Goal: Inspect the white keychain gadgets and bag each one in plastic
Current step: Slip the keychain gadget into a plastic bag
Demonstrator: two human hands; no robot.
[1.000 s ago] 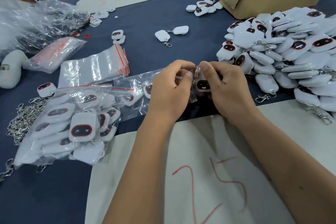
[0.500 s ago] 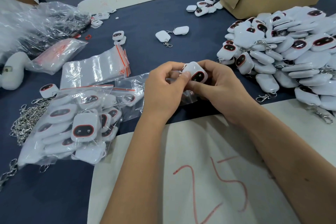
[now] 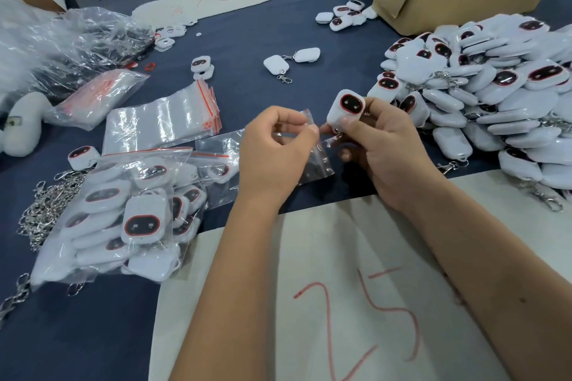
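Note:
My right hand (image 3: pixel 383 148) holds a white keychain gadget (image 3: pixel 345 110) upright between thumb and fingers, its dark red-rimmed face toward me. My left hand (image 3: pixel 275 151) pinches the top of a small clear plastic bag (image 3: pixel 318 161) that hangs open between both hands, just below the gadget. A big heap of unbagged white gadgets (image 3: pixel 483 96) lies at the right. A large clear bag of packed gadgets (image 3: pixel 123 213) lies at the left. A stack of empty zip bags (image 3: pixel 164 120) with red strips sits behind it.
A cardboard box (image 3: pixel 458 0) stands at the back right. White paper marked "25" (image 3: pixel 356 303) covers the near table edge. Loose metal chains (image 3: pixel 46 207) lie at the far left, crumpled plastic (image 3: pixel 71 40) and another person's arm at the back left. Stray gadgets (image 3: pixel 291 60) dot the blue cloth.
My right hand has lifted the gadget up and turned its face toward me, while my left hand has moved left and opened the small bag's mouth.

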